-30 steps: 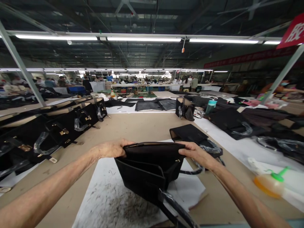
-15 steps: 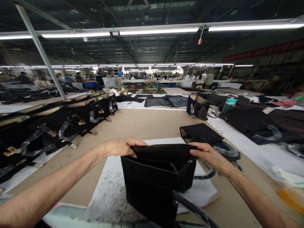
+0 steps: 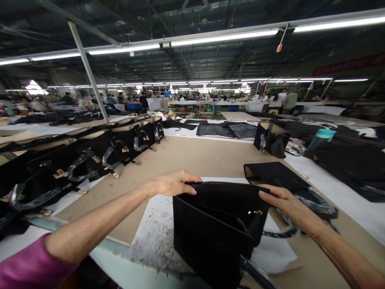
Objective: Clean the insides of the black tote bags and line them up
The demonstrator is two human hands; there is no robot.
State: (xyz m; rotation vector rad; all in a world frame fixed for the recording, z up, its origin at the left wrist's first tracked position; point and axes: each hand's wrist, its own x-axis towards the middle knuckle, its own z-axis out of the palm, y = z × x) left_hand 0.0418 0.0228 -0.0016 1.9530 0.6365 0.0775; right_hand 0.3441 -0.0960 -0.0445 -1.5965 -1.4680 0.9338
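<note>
A black handbag (image 3: 210, 237) stands upright in front of me with its mouth apart, the dark inside partly showing. My left hand (image 3: 177, 182) pinches the far rim at its left corner, thumb on the inner side. At the right corner of that same rim, my right hand (image 3: 281, 198) grips with thumb and fingers. Small gold-coloured metal pieces show inside, near the right end. A plastic-wrapped handle (image 3: 257, 273) hangs off the near face, and another sticks out to the right. Beneath the bag lies a smudged white sheet (image 3: 156, 233).
Rows of black handbags (image 3: 99, 156) with wrapped handles and gold clasps line the left. Another black bag (image 3: 273, 174) lies flat beyond my right hand, and one stands upright (image 3: 270, 138) farther back. A teal-lidded bottle (image 3: 321, 140) is at the right. Several people work far off.
The view has turned left, so the scene sits farther right. Both hands keep their hold on the bag's far rim. More of the gold pieces inside now shows, and a purple sleeve has come into view.
</note>
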